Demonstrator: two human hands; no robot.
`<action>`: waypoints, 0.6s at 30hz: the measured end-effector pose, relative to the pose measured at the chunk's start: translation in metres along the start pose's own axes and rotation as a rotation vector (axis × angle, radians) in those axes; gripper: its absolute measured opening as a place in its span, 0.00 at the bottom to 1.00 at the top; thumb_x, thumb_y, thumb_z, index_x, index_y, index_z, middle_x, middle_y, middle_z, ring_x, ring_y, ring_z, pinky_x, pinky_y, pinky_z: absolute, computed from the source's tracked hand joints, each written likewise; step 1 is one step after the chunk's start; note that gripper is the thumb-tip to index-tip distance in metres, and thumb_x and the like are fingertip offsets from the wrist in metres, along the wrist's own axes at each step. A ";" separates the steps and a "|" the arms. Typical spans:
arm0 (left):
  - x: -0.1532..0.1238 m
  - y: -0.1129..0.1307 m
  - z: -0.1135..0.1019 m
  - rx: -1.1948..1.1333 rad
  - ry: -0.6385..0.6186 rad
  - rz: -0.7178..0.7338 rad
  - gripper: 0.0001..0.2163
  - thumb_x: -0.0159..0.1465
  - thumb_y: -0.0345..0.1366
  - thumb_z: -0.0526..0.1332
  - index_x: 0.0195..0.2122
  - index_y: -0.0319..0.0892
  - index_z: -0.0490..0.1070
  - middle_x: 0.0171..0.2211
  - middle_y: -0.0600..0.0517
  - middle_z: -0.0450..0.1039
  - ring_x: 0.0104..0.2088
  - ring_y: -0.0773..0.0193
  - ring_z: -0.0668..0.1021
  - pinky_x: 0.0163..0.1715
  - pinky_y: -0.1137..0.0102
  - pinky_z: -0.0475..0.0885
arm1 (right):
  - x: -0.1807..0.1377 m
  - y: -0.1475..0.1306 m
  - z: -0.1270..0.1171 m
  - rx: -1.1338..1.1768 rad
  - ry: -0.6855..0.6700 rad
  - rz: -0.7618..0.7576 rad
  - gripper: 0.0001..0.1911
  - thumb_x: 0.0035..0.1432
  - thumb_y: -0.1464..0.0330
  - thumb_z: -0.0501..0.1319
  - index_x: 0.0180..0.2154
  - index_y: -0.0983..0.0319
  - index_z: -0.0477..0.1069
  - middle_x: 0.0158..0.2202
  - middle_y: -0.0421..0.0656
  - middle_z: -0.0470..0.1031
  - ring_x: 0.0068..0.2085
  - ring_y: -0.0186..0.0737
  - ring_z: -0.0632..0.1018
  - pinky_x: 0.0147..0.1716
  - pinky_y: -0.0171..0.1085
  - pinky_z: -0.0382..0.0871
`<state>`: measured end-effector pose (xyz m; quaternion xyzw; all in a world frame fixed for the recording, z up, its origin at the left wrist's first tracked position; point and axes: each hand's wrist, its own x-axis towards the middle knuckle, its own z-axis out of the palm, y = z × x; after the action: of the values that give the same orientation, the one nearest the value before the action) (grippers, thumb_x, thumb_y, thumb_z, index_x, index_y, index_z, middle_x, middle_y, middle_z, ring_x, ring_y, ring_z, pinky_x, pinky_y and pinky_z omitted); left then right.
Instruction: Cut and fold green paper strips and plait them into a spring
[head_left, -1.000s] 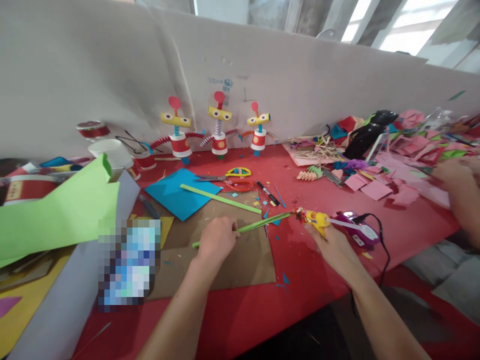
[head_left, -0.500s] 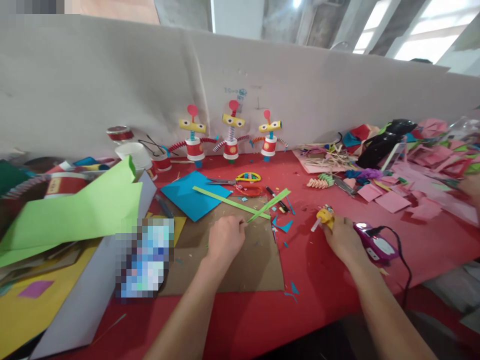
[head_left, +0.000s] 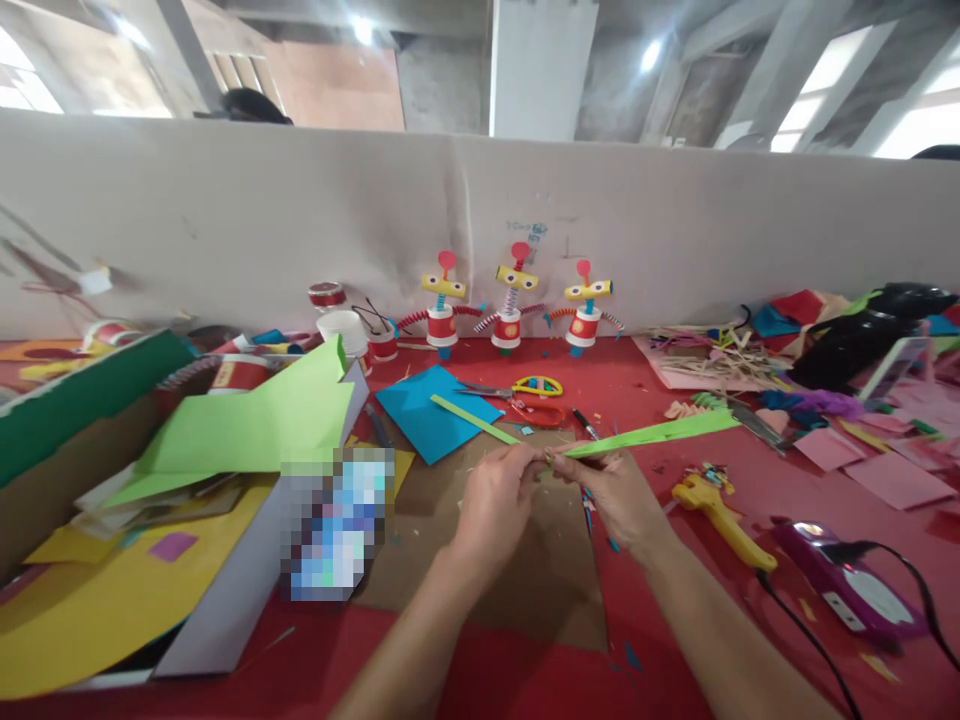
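Observation:
My left hand (head_left: 499, 495) and my right hand (head_left: 611, 495) meet over the brown cardboard (head_left: 540, 590). Their fingertips pinch the near end of bright green paper strips (head_left: 660, 432), which stretch away to the right. Another green paper strip (head_left: 472, 418) lies across the blue paper sheet (head_left: 427, 410), its lower end hidden by my left hand. On the red table to the right of my right hand, a yellow hot glue gun (head_left: 724, 520) rests with its cord trailing toward me. Scissors (head_left: 536, 390) with yellow and red handles lie beyond my hands.
Three paper-cup figures (head_left: 506, 325) stand along the white partition (head_left: 300, 220). At left, a box (head_left: 217, 600) holds coloured paper beside a pixelated patch. A purple power strip (head_left: 847, 580) sits at right, near pink paper pieces (head_left: 892, 465) and a black object (head_left: 862, 340).
My right hand has let go of the glue gun, now lying on the table, and joined my left hand at the green strips. The strips now point right. The view has shifted left and up.

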<state>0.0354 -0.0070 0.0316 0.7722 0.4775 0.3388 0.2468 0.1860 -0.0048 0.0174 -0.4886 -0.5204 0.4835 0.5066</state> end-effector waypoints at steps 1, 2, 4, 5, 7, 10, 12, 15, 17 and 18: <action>0.000 0.000 0.000 0.023 -0.015 -0.001 0.10 0.63 0.30 0.50 0.34 0.43 0.71 0.34 0.51 0.74 0.35 0.65 0.74 0.35 0.74 0.65 | 0.002 0.003 -0.002 0.033 0.021 0.011 0.11 0.44 0.62 0.66 0.29 0.62 0.77 0.25 0.41 0.76 0.28 0.36 0.73 0.31 0.35 0.66; 0.000 -0.001 -0.001 0.050 -0.031 -0.004 0.10 0.62 0.30 0.50 0.34 0.43 0.71 0.33 0.51 0.75 0.35 0.65 0.74 0.35 0.73 0.64 | 0.003 0.006 -0.006 0.068 0.037 0.033 0.10 0.42 0.62 0.68 0.28 0.62 0.77 0.24 0.40 0.76 0.27 0.35 0.73 0.29 0.34 0.65; 0.000 -0.001 -0.001 0.101 -0.049 -0.008 0.10 0.61 0.28 0.51 0.35 0.43 0.71 0.32 0.51 0.75 0.35 0.64 0.74 0.35 0.73 0.63 | 0.004 0.008 -0.015 0.139 0.079 0.095 0.10 0.40 0.63 0.69 0.26 0.61 0.77 0.22 0.40 0.76 0.25 0.34 0.72 0.27 0.33 0.64; 0.001 -0.001 -0.001 0.116 -0.054 -0.010 0.10 0.60 0.28 0.51 0.35 0.43 0.71 0.32 0.51 0.75 0.35 0.64 0.74 0.35 0.73 0.63 | 0.004 0.008 -0.020 0.171 0.108 0.125 0.09 0.39 0.63 0.70 0.25 0.62 0.77 0.21 0.40 0.75 0.24 0.33 0.72 0.26 0.33 0.64; 0.001 0.000 0.000 0.110 -0.072 -0.018 0.09 0.60 0.28 0.51 0.34 0.43 0.70 0.30 0.51 0.74 0.33 0.64 0.74 0.33 0.73 0.62 | 0.004 0.005 -0.029 0.221 0.175 0.173 0.09 0.37 0.64 0.71 0.23 0.62 0.77 0.19 0.41 0.75 0.23 0.32 0.72 0.24 0.32 0.63; 0.003 0.001 0.000 0.026 -0.119 -0.054 0.10 0.62 0.30 0.49 0.32 0.43 0.70 0.27 0.53 0.73 0.29 0.66 0.73 0.29 0.74 0.60 | 0.004 -0.003 -0.039 0.255 0.266 0.186 0.10 0.34 0.65 0.72 0.21 0.62 0.77 0.17 0.40 0.74 0.21 0.30 0.71 0.22 0.30 0.63; 0.004 0.001 -0.001 -0.019 -0.137 -0.091 0.10 0.62 0.31 0.49 0.30 0.43 0.70 0.25 0.53 0.72 0.27 0.67 0.72 0.27 0.75 0.59 | 0.003 -0.007 -0.045 0.265 0.306 0.173 0.10 0.33 0.65 0.72 0.21 0.62 0.77 0.17 0.40 0.73 0.21 0.29 0.70 0.21 0.29 0.63; 0.005 -0.002 -0.006 -0.049 -0.158 -0.118 0.10 0.62 0.32 0.50 0.30 0.42 0.70 0.25 0.54 0.72 0.27 0.68 0.71 0.26 0.75 0.58 | 0.004 -0.012 -0.052 0.283 0.350 0.153 0.10 0.33 0.65 0.73 0.21 0.63 0.77 0.16 0.40 0.73 0.20 0.28 0.70 0.19 0.28 0.62; 0.006 -0.006 -0.009 -0.060 -0.166 -0.107 0.10 0.61 0.32 0.50 0.30 0.42 0.70 0.26 0.54 0.72 0.27 0.68 0.71 0.26 0.75 0.58 | 0.004 -0.013 -0.058 0.318 0.381 0.142 0.11 0.31 0.65 0.73 0.20 0.63 0.77 0.16 0.39 0.72 0.20 0.27 0.70 0.18 0.26 0.62; 0.006 -0.008 -0.010 -0.061 -0.168 -0.100 0.10 0.61 0.32 0.50 0.30 0.42 0.70 0.26 0.54 0.72 0.27 0.68 0.71 0.26 0.75 0.58 | 0.005 -0.014 -0.061 0.341 0.404 0.139 0.12 0.30 0.65 0.74 0.20 0.63 0.77 0.16 0.39 0.72 0.20 0.27 0.70 0.17 0.26 0.62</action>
<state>0.0249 0.0024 0.0346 0.7651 0.4827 0.2746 0.3260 0.2470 -0.0003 0.0331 -0.5173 -0.2850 0.4903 0.6409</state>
